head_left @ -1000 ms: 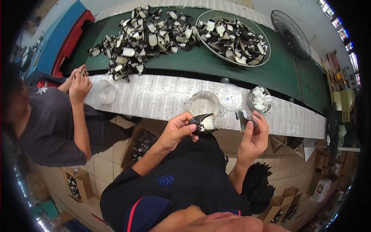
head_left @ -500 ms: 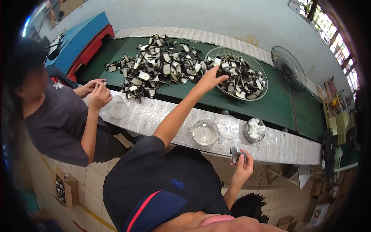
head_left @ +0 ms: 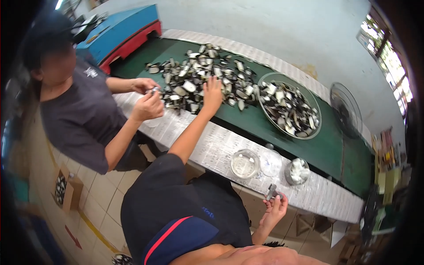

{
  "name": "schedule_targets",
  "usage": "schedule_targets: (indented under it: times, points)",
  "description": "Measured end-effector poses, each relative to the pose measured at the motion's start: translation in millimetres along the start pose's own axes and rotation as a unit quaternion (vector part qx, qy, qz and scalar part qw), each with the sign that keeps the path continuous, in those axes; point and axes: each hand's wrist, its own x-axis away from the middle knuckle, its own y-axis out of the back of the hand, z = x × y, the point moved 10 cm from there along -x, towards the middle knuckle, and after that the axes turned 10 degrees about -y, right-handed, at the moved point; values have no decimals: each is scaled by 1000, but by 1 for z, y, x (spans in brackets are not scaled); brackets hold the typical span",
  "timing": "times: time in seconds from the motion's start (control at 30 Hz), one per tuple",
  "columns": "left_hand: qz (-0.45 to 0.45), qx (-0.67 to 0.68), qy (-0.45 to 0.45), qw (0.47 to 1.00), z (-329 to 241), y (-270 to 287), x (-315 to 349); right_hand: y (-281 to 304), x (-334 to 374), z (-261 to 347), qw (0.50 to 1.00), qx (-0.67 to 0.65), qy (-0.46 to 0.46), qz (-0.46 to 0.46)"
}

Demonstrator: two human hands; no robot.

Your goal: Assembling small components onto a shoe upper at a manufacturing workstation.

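Note:
My left hand (head_left: 213,96) reaches over the near side of a heap of small black-and-white curved pieces (head_left: 190,86) on the green belt. Its fingers are stretched out, and nothing shows gripped in them. Low at the right, in front of the bench edge, my right hand (head_left: 275,208) pinches a small grey, metal-looking piece (head_left: 271,191). A round rimmed basket (head_left: 319,126), full of similar black-and-white pieces, rests on the belt right of the heap. Nearest my right hand are a clear round dish (head_left: 245,164) and a tub of white pieces (head_left: 297,171).
A co-worker (head_left: 79,101) at the left holds a small thing in both hands. A clear lid-like disc (head_left: 270,163) lies beside the dish. Farther right stands a round dark wire grille (head_left: 345,109). A blue-and-red machine housing (head_left: 123,37) sits at the far left.
My left hand has moved left, from the basket's edge to the heap. My right hand still holds the grey piece. The whole view has shifted with my head.

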Motion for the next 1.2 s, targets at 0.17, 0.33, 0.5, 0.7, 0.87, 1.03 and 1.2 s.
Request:
schedule_targets:
  times: [0.17,0.33,0.5,0.7,0.87,1.03,1.2]
  points:
    - [91,-163,-66,980,14,-46,-5,-14,-1,4,1000,-20,13,17]
    - [67,-130,-43,988,23,-31,-9,-23,1,0,999,1,-4,32]
    - [-31,38,-95,994,-41,34,6,-23,-6,-12,1000,2,-10,14]
    - [125,218,-22,968,-69,3,27,-36,-5,-15,999,27,-24,26]
    - [42,91,-214,972,-93,-27,20,-32,-3,-14,999,30,-13,23]
    - [73,115,-229,964,-95,-55,21,-30,-6,-17,999,26,-15,13]
    - [87,167,-219,957,-96,-55,19,-32,-9,-18,999,32,-21,6]
